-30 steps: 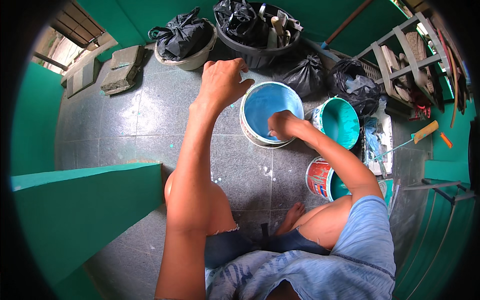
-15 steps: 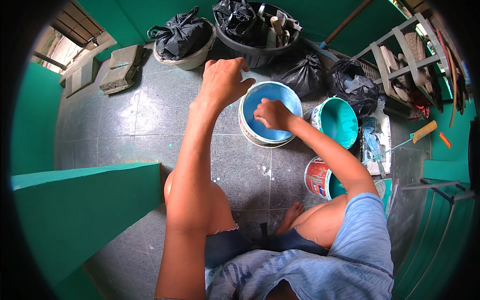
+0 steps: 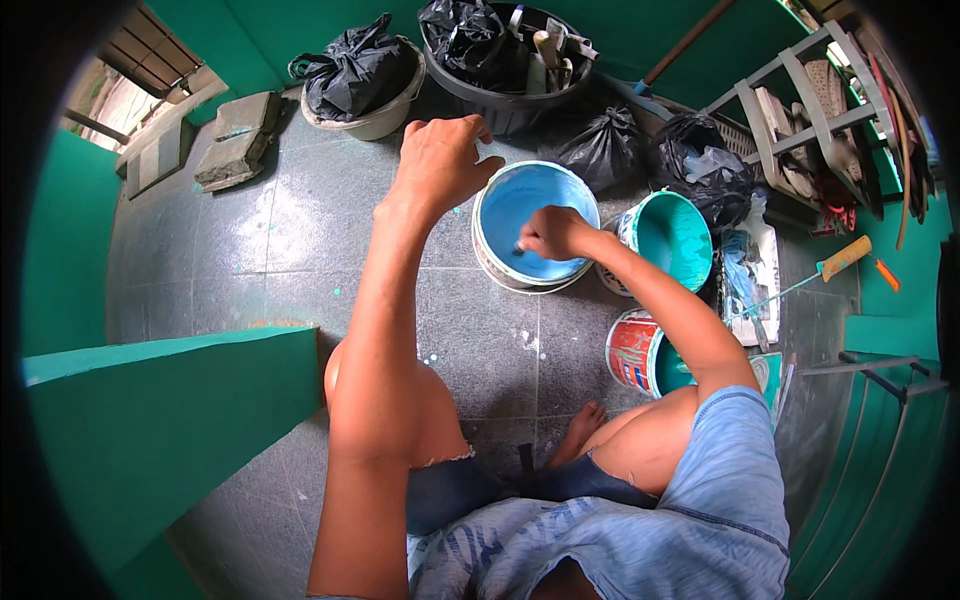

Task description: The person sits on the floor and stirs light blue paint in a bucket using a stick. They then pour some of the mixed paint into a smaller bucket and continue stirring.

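A round white bucket with a pale blue inside and blue liquid stands on the floor in front of me. Over its opening, my right hand is closed, fingers pointing down. A small dark bit shows below those fingers, too blurred to name. My left hand hovers at the bucket's left rim, its thumb apart from the bent fingers and nothing visible between them. Whether the thumb touches the rim, I cannot tell. To the right stands a bucket coated inside with teal paint, and nearer me lies a red-and-white paint bucket, partly behind my right forearm.
A paint roller and a white tray are at the right, beside a grey metal rack. Black bags and a dark tub line the back. A green low wall stands on my left.
My right hand has shifted slightly right and down within the bucket's opening, and a dark bit now shows under its fingers. My left hand stays nearly in place.
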A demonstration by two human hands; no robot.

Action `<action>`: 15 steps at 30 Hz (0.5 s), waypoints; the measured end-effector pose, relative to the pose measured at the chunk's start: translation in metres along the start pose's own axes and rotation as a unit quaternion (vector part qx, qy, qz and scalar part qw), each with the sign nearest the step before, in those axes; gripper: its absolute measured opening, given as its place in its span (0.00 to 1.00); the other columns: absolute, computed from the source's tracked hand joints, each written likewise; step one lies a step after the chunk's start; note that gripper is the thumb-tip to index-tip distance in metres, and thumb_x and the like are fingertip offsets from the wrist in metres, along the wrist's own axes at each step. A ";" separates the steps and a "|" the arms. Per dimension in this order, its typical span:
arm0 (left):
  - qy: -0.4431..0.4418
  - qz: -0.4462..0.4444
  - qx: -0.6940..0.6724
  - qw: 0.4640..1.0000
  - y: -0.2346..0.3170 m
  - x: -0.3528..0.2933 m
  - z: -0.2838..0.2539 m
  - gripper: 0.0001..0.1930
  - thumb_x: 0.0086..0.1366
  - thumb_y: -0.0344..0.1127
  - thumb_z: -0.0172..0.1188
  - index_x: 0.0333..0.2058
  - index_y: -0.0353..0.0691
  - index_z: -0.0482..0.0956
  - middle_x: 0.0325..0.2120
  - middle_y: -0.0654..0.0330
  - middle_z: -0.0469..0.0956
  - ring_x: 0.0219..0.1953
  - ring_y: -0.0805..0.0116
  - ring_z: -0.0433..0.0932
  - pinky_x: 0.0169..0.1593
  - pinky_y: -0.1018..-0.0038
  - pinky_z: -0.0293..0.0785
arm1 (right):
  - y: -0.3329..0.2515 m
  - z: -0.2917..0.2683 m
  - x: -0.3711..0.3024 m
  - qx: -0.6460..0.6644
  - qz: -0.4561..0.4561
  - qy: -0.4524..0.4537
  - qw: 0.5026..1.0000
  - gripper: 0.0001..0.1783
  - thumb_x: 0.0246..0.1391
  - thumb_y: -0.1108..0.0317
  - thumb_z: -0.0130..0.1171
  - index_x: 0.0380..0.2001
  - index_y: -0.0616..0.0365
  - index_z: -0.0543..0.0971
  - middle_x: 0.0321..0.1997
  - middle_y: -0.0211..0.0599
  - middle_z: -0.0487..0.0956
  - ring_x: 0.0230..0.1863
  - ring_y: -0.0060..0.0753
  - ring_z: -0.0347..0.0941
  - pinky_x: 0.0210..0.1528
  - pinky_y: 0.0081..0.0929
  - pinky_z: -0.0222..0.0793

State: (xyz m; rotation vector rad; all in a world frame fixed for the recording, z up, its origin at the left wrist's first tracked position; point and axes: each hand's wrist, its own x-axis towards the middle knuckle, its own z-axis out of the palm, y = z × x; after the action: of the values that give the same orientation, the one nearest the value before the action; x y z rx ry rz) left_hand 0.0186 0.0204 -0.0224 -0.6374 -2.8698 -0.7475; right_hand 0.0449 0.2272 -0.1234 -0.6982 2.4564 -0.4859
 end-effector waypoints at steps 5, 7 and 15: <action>-0.008 -0.001 0.001 1.000 0.002 0.002 0.000 0.14 0.50 0.39 0.65 0.34 0.39 0.78 0.26 0.57 0.81 0.31 0.60 0.80 0.42 0.67 0.70 | 0.029 0.017 0.013 -0.223 -0.057 0.214 0.949 0.06 0.40 0.70 0.60 0.21 0.61 0.80 0.20 0.46 0.78 0.31 0.42 0.73 0.30 0.34 0.70; -0.007 0.000 0.006 1.000 0.001 0.001 -0.001 0.15 0.50 0.39 0.65 0.34 0.39 0.78 0.26 0.57 0.81 0.31 0.60 0.80 0.41 0.67 0.70 | 0.025 0.010 0.014 -0.316 0.024 0.133 0.939 0.03 0.36 0.73 0.60 0.20 0.60 0.80 0.21 0.47 0.78 0.33 0.44 0.75 0.30 0.33 0.72; -0.002 0.007 0.003 1.000 -0.003 -0.001 -0.001 0.15 0.50 0.39 0.65 0.35 0.39 0.78 0.26 0.57 0.81 0.31 0.59 0.79 0.41 0.67 0.70 | 0.009 0.006 0.000 -0.082 -0.006 0.020 0.996 0.07 0.45 0.68 0.58 0.22 0.61 0.80 0.25 0.45 0.79 0.32 0.45 0.75 0.34 0.39 0.70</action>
State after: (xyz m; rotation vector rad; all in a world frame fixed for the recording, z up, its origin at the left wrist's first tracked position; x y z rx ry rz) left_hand 0.0186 0.0169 -0.0226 -0.6580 -2.8665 -0.7364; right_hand 0.0447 0.2333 -0.1328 -0.7767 2.5519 -0.3089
